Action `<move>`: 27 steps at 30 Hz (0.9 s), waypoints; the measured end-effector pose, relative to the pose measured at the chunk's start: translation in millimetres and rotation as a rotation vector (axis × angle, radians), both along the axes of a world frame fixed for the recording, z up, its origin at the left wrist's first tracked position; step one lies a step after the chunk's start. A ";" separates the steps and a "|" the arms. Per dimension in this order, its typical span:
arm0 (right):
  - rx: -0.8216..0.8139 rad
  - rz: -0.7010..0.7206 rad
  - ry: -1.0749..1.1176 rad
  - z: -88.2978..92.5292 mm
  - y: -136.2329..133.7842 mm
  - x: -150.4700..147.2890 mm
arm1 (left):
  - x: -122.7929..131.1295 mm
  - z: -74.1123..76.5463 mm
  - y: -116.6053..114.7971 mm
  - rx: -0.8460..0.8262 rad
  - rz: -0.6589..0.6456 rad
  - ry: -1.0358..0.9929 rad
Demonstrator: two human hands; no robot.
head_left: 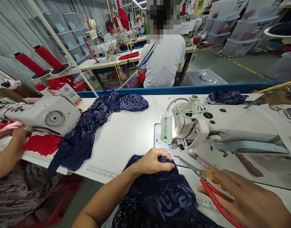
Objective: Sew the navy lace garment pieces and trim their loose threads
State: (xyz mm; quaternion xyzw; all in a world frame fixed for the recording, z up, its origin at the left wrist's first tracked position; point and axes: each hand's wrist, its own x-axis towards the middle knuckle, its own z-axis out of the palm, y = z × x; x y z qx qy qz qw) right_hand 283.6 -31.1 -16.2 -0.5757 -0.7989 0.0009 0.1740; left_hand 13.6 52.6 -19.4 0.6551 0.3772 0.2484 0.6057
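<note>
My left hand pinches the upper edge of a dark navy lace garment. The cloth hangs over the table's front edge, its lower part toward me. To the right, my right hand grips a pair of scissors with red and orange handles. Their tips point forward and left, close to the pinched edge but apart from it. Just beyond my left hand is the needle area of a white sewing machine. The right fingers partly cover the scissor handles.
A navy lace pile lies on the white table at left; another navy bundle lies behind the machine. At far left, a co-worker's hand works red cloth at another machine. Ahead sits a person in a white shirt.
</note>
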 end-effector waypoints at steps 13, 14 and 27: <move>-0.543 0.209 0.079 22.6 19.4 0.5 | -4.4 -5.3 1.4 -0.111 -0.235 -0.080; -0.550 0.224 0.074 21.7 20.0 1.8 | -4.4 -4.8 1.4 -0.115 -0.244 -0.078; -0.409 0.269 0.072 11.4 16.7 12.9 | -5.1 -4.2 0.6 -0.142 -0.275 -0.035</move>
